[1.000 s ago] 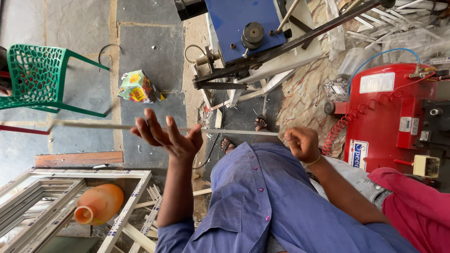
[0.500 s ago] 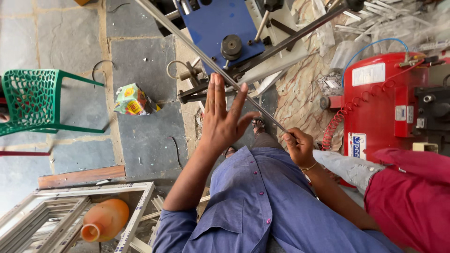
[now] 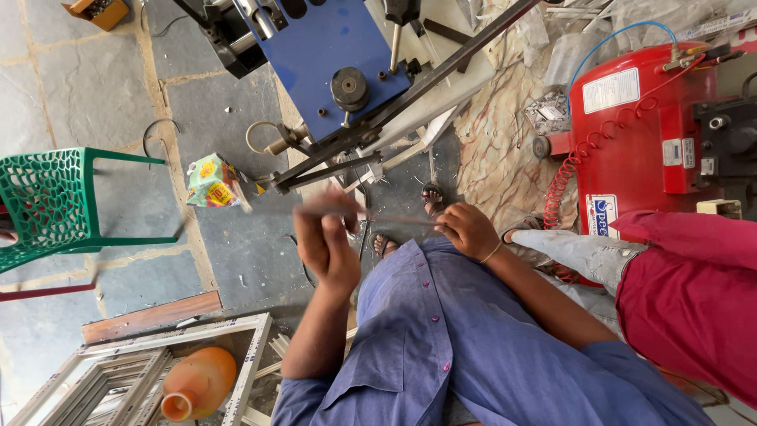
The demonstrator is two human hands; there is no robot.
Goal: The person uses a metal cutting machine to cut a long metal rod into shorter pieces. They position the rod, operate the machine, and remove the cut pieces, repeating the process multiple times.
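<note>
A thin metal rod [image 3: 394,218] runs crosswise in front of the person, above the sandalled feet and the stone floor [image 3: 236,260], with the blue machine [image 3: 331,55] just beyond it. The right hand [image 3: 469,230] is closed in a fist around the rod's right part, grasping it. The left hand [image 3: 327,241] is at the rod's left part with its fingers curled, but it is blurred and I cannot tell whether it truly clamps the rod or only rests against it. The rod looks light, stiff and smooth, so it would likely slip through a loose palm and whip at its free end; a hold with both hands set well apart, as they are now, seems the steadiest. Room is tight: the machine's dark sloping bars stand close ahead, a red compressor [image 3: 639,126] with a coiled hose is at the right, and another person's red sleeve [image 3: 694,300] is near on that side. At the left lie a green plastic chair [image 3: 47,205], a small colourful carton [image 3: 211,181], pale window frames [image 3: 158,355] and an orange jug [image 3: 197,383], with open floor between them.
</note>
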